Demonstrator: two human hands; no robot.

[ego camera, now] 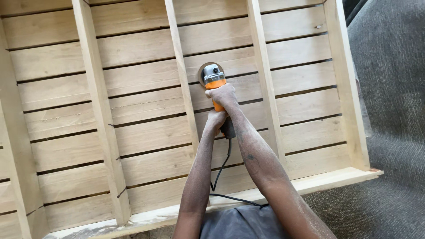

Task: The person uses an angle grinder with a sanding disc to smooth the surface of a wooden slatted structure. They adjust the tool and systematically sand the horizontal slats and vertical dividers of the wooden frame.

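The right hand [222,95] is wrapped tight around the front of the orange angle grinder [215,82], the left hand [216,120] clamped on its rear grip (both dusty). Its disc sits on a slat near the wooden frame's [354,110] middle. The black cord [222,166] trails close underneath; it could snag.

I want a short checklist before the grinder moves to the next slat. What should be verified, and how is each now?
1. Both hands on the tool: ok. Right hand grips the orange grinder near its head, left hand holds the rear.
2. Disc flat on the slat: cannot tell.
3. Black cord away from the disc: ok, it trails back toward the body.
4. Wooden frame steady: cannot tell.
5. Gloves worn: not ok, the hands are bare and dusty.
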